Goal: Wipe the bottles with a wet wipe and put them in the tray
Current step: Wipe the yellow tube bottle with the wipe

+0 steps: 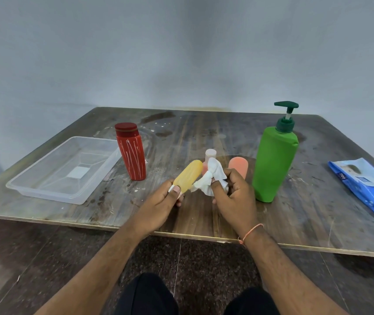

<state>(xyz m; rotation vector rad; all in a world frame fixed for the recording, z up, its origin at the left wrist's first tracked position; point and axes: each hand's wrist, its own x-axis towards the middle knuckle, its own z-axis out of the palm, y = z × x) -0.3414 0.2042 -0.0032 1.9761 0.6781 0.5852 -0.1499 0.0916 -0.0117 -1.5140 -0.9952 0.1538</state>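
The left hand [162,198] grips the small yellow bottle [188,176] by its cap end, tilted up above the surface [181,137], likely to bare its body to the wet wipe [208,180] bunched in the right hand [233,194] (the clear tray [33,185] waits nearby, still without bottles).

Only a small white word, seemingly "mee", is showing on the flat blue plastic wipes packet [366,189] lying at three o'clock.

A stained wooden table [204,137] stands against a grey wall [181,53].
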